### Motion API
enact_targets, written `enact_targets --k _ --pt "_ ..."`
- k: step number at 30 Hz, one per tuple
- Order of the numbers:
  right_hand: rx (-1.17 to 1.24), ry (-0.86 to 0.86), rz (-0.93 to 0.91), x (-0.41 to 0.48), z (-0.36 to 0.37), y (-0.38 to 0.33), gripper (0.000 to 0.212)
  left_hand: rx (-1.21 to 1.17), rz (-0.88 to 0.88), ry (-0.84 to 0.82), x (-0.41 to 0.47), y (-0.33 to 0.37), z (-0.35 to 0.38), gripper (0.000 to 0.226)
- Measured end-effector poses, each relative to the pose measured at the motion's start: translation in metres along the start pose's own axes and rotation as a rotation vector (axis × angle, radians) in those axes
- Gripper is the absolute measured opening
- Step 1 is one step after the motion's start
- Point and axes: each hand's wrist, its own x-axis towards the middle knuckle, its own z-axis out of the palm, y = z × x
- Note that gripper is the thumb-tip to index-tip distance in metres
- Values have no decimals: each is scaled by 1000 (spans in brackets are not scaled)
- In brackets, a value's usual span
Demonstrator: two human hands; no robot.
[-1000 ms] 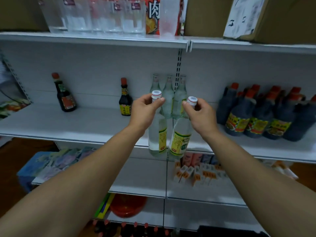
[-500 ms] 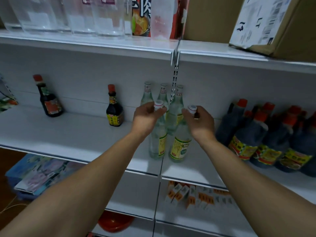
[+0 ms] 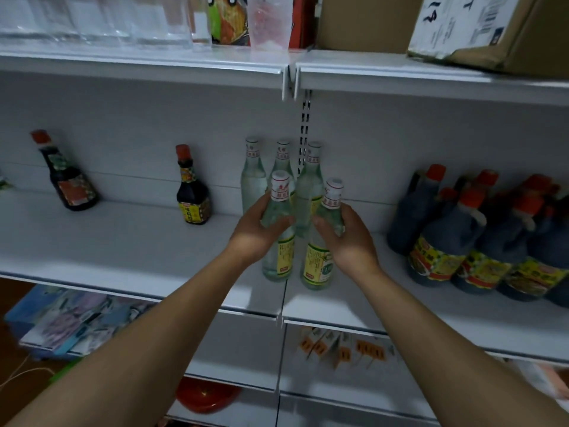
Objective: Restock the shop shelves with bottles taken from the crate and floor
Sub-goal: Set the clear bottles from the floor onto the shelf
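So I've got two clear bottles with white caps and yellow-green labels, one per hand. The left bottle [image 3: 281, 257] and the right bottle [image 3: 318, 265] stand side by side, nearly touching, on the middle shelf [image 3: 138, 241]. They sit either side of the seam where its two boards meet, a bit back from the front edge. Both bases look like they're down on the board, and the right one leans a touch.

My left hand [image 3: 261, 224] comes in from the left and is wrapped round its bottle's shoulder just under the neck, so the cap sticks up above my fingers. My right hand [image 3: 348, 238] does the same from the right, gripping the other bottle at the shoulder.

Right behind them, against the back wall, are three matching bottles [image 3: 254, 177]. Further left on the same shelf are two dark sauce bottles [image 3: 192, 195], well apart from each other. Toward the right end there's a bunch of dark jugs [image 3: 446, 238] with red caps. A cardboard box [image 3: 492, 29] sits on the shelf above, and small packets [image 3: 338, 349] lie on the one below.
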Motion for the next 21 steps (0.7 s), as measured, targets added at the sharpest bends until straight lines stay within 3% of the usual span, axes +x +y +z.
enact_targets --k 7,15,21 --pt "-80 48 48 -3 1 1 42 160 5 -57 10 -9 -10 67" --pt "-97 147 177 34 -12 16 60 194 -57 90 22 -18 -21 58" --pt "-92 153 230 64 -14 30 82 197 -52 155 48 -31 -38 66"
